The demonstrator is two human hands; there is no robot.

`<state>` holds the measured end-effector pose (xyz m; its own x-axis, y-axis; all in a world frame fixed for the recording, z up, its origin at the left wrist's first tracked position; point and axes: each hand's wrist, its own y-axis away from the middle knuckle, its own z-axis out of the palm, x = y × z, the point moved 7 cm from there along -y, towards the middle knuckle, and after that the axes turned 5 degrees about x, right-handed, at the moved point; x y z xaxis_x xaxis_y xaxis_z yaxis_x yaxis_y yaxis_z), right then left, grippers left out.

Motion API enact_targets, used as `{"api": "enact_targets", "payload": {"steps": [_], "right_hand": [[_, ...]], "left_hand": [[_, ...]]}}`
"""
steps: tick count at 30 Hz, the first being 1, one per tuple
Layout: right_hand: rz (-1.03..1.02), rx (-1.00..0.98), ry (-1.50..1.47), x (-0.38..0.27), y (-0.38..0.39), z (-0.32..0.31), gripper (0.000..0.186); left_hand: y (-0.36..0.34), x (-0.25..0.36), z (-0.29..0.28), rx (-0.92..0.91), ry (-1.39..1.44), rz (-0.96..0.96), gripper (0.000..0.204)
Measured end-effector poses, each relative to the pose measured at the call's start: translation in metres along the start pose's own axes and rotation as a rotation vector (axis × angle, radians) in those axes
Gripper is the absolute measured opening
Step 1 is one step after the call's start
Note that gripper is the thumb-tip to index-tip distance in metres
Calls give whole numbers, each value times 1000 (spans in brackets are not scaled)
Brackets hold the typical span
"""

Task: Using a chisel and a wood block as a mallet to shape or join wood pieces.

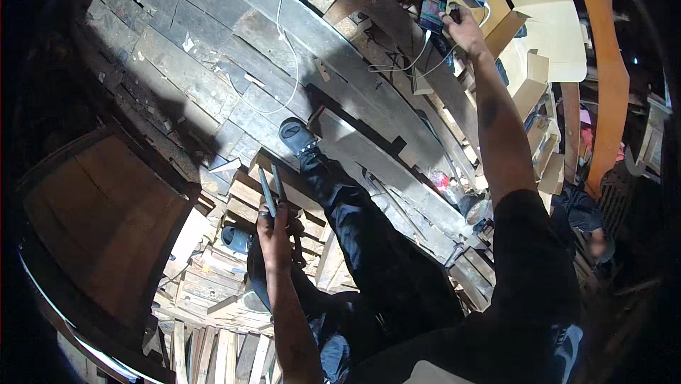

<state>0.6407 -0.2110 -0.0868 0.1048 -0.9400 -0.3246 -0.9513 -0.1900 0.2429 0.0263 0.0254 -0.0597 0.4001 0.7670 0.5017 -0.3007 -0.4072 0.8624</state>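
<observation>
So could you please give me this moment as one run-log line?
left hand: holds pliers over wood strips | right hand: on phone, white cable attached | leg stretched across planks

A single head-worn fisheye view looks steeply down, close over the person's legs and stacked planks [213,277].

Clothing: black short-sleeved shirt [532,256], dark trousers [369,242], dark slip-on sandals [294,135], apparently rubber; forearms bare.
</observation>
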Motion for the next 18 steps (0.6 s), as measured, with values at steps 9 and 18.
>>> {"api": "enact_targets", "payload": {"steps": [9, 18], "right_hand": [[-113, -68, 47, 35, -27, 11, 51], [-222, -23, 48, -6, -1, -11, 60]], "left_hand": [[3, 6, 7, 18, -63, 25, 18], [0, 4, 9, 5, -55, 16, 15]]}}
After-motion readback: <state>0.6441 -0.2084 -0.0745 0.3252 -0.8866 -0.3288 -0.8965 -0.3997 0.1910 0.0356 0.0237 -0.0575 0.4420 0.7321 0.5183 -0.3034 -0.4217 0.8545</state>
